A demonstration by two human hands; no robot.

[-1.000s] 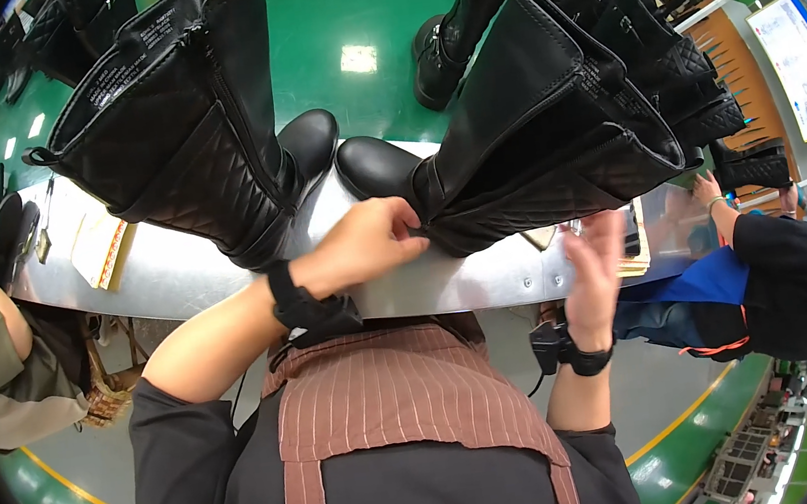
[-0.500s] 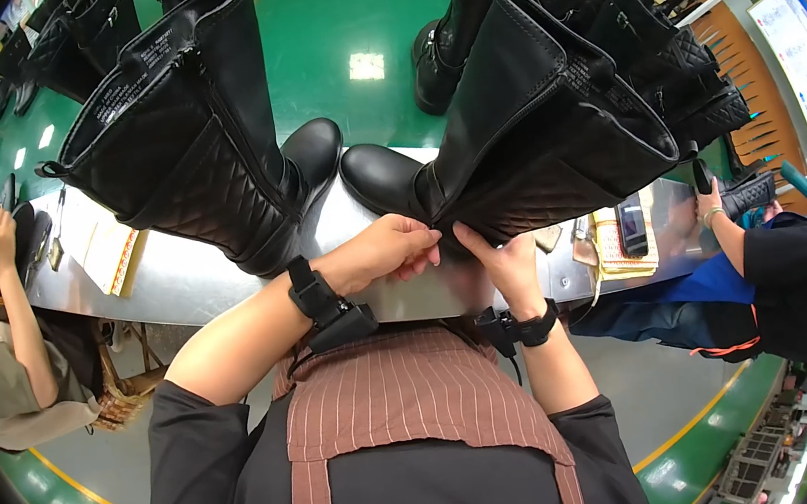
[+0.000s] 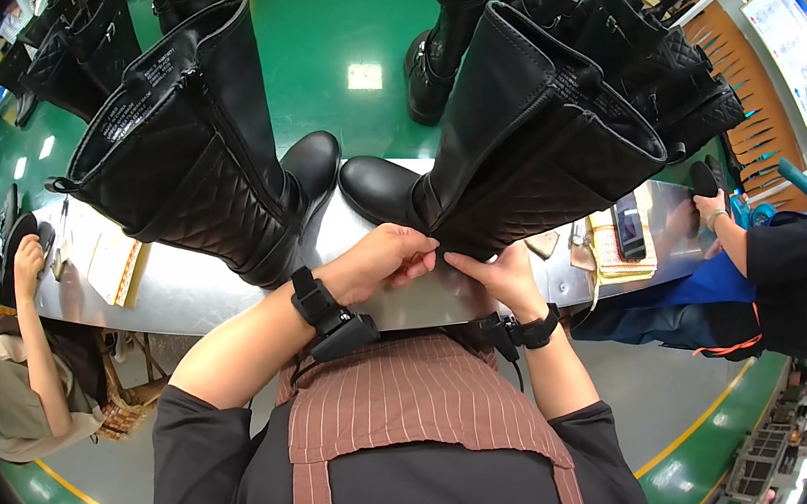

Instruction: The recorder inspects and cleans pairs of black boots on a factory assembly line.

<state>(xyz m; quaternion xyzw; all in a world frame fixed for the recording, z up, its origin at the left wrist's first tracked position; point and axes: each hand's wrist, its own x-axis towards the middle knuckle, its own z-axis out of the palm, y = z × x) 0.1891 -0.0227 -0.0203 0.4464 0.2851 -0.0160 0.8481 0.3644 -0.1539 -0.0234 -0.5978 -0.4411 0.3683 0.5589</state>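
Note:
A tall black quilted boot (image 3: 522,152) stands on the metal workbench (image 3: 177,295) right in front of me, toe pointing left. My left hand (image 3: 386,259) grips the back of its heel. My right hand (image 3: 489,277) pinches the same heel area from the right, fingers closed on the leather. A second tall black quilted boot (image 3: 202,166) stands just to the left, its toe touching the first boot's toe. Both wrists carry black bands.
More black boots (image 3: 641,52) crowd the right side and the far left of the bench. A phone (image 3: 628,226) and papers lie at the right. One person sits at the left (image 3: 20,370), another in a black cap at the right (image 3: 800,279). Green floor lies beyond.
My right hand rose from below the bench edge to the boot's heel and closed on it beside my left hand. The left hand kept its hold.

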